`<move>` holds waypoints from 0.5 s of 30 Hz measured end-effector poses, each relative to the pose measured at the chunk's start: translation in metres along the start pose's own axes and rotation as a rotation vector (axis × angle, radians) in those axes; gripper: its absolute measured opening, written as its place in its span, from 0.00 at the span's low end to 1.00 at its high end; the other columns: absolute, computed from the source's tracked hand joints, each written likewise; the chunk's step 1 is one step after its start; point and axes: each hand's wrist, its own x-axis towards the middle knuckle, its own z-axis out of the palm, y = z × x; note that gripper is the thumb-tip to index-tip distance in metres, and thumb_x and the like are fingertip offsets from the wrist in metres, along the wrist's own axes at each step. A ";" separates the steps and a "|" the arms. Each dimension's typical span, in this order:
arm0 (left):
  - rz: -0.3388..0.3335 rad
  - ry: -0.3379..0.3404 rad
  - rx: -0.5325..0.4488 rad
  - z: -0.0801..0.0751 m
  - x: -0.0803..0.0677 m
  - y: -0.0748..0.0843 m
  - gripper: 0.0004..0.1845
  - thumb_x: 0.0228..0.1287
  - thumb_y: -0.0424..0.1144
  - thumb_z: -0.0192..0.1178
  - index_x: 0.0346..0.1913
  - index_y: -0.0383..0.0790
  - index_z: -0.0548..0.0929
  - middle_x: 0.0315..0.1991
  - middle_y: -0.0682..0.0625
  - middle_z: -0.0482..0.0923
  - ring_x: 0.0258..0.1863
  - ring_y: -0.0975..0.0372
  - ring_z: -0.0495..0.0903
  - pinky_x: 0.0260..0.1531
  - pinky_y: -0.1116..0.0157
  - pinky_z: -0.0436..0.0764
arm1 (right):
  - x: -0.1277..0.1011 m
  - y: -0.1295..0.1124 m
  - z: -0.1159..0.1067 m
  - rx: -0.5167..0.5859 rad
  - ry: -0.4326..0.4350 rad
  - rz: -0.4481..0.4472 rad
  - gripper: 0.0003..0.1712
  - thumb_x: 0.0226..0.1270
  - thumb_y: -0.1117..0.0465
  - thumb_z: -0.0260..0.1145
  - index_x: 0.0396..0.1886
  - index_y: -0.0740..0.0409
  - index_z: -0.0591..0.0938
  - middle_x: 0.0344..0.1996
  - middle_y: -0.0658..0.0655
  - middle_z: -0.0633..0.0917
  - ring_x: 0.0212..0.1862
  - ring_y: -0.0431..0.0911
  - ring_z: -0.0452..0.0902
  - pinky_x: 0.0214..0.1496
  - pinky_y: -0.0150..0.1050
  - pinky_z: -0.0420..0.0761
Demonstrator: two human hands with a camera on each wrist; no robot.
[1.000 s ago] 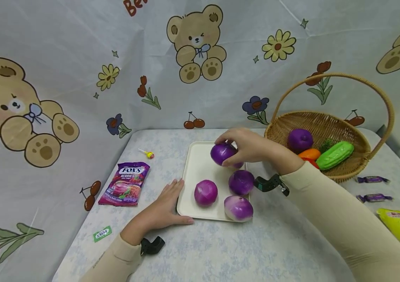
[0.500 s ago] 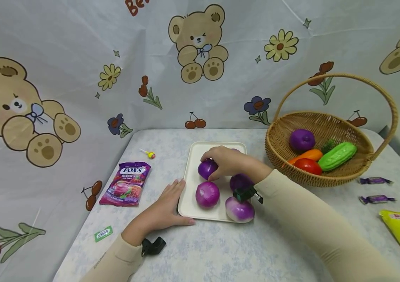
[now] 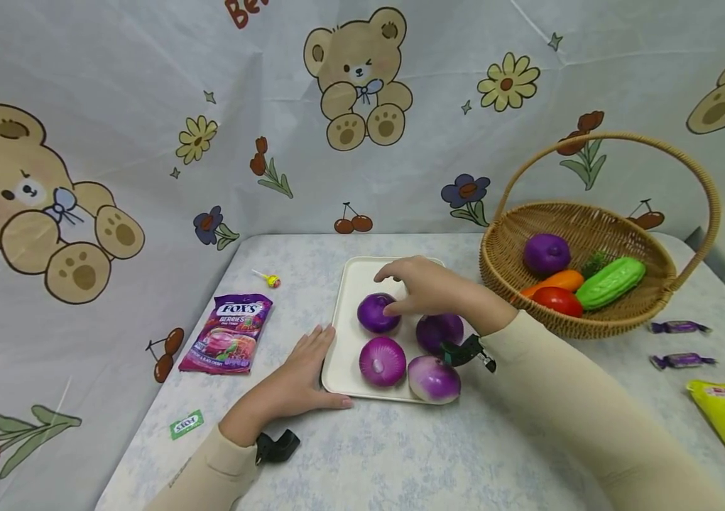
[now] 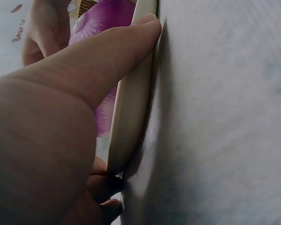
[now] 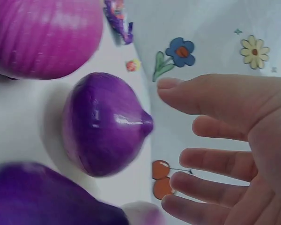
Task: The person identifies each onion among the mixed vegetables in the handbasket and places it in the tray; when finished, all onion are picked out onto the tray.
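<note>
White tray (image 3: pixel 346 284) sat mid-tabletop (image 3: pixel 400 454), used here as the landmark. Four onions lay on it. The dark purple onion (image 3: pixel 378 313) at the tray's far left sat free; the right hand (image 3: pixel 429 287) hovered just above and behind it, fingers spread and relaxed, gripping nothing. Right wrist view confirmed a clear gap between the fingers (image 5: pixel 215 126) and that onion (image 5: pixel 103 124). Another dark onion (image 3: pixel 439 331) lay at the tray's right side, a pink onion (image 3: pixel 383 361) at the near left, a pale purple-white onion (image 3: pixel 434 379) at the near right corner.

Left hand (image 3: pixel 301 376) lay flat on the tabletop, fingers straight, pressed against the tray's left edge (image 4: pixel 131 122).

Right of the tray: a wicker basket (image 3: pixel 592 213) with vegetables in it. Left of the tray: a candy bag (image 3: pixel 228 333) and a lollipop (image 3: pixel 268 279).
</note>
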 end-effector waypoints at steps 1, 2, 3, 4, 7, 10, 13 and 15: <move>0.001 0.000 -0.002 0.000 0.000 0.001 0.73 0.52 0.73 0.74 0.85 0.35 0.43 0.85 0.42 0.40 0.83 0.54 0.35 0.79 0.53 0.38 | -0.003 0.000 -0.003 0.005 0.014 -0.001 0.33 0.64 0.53 0.81 0.65 0.60 0.83 0.58 0.58 0.86 0.57 0.56 0.82 0.62 0.52 0.79; 0.001 0.000 -0.001 0.000 0.000 0.001 0.73 0.53 0.72 0.74 0.85 0.35 0.43 0.85 0.43 0.40 0.83 0.54 0.35 0.79 0.53 0.38 | -0.006 0.001 -0.007 0.015 0.025 -0.001 0.32 0.64 0.53 0.80 0.65 0.60 0.83 0.58 0.58 0.86 0.57 0.56 0.82 0.61 0.52 0.80; 0.000 0.000 -0.002 0.000 0.000 0.001 0.73 0.53 0.72 0.74 0.85 0.35 0.43 0.85 0.43 0.40 0.83 0.54 0.34 0.79 0.53 0.38 | -0.009 0.002 -0.010 0.024 0.039 -0.007 0.32 0.65 0.53 0.80 0.65 0.60 0.83 0.58 0.58 0.86 0.57 0.55 0.82 0.61 0.52 0.80; -0.001 -0.001 -0.003 0.000 0.000 0.002 0.73 0.52 0.72 0.75 0.85 0.35 0.43 0.85 0.43 0.40 0.83 0.54 0.34 0.79 0.53 0.38 | -0.012 0.002 -0.015 0.035 0.050 -0.007 0.32 0.65 0.53 0.80 0.65 0.61 0.83 0.58 0.58 0.86 0.57 0.56 0.82 0.60 0.52 0.80; -0.001 -0.002 -0.005 0.000 0.000 0.002 0.73 0.52 0.72 0.75 0.85 0.35 0.43 0.85 0.43 0.40 0.83 0.54 0.34 0.78 0.54 0.37 | -0.022 0.005 -0.030 0.056 0.081 -0.005 0.31 0.68 0.53 0.78 0.66 0.61 0.82 0.60 0.59 0.85 0.60 0.57 0.82 0.60 0.54 0.81; 0.003 0.000 -0.003 0.001 0.000 0.001 0.74 0.52 0.72 0.75 0.85 0.34 0.43 0.85 0.43 0.39 0.83 0.54 0.34 0.79 0.53 0.37 | -0.034 0.011 -0.046 0.066 0.119 0.021 0.30 0.71 0.54 0.77 0.67 0.61 0.82 0.62 0.59 0.84 0.61 0.58 0.81 0.60 0.55 0.82; 0.006 0.002 0.002 0.002 0.000 0.000 0.74 0.52 0.73 0.74 0.85 0.34 0.43 0.85 0.43 0.39 0.83 0.54 0.34 0.79 0.53 0.37 | -0.047 0.019 -0.062 0.070 0.165 0.071 0.30 0.72 0.54 0.76 0.68 0.60 0.81 0.63 0.59 0.83 0.62 0.58 0.80 0.60 0.57 0.82; 0.010 0.003 0.005 0.002 0.000 -0.001 0.74 0.52 0.74 0.74 0.85 0.34 0.43 0.85 0.42 0.39 0.83 0.54 0.34 0.79 0.53 0.37 | -0.056 0.024 -0.072 0.059 0.196 0.114 0.30 0.72 0.53 0.76 0.69 0.59 0.81 0.64 0.59 0.83 0.62 0.58 0.80 0.59 0.57 0.82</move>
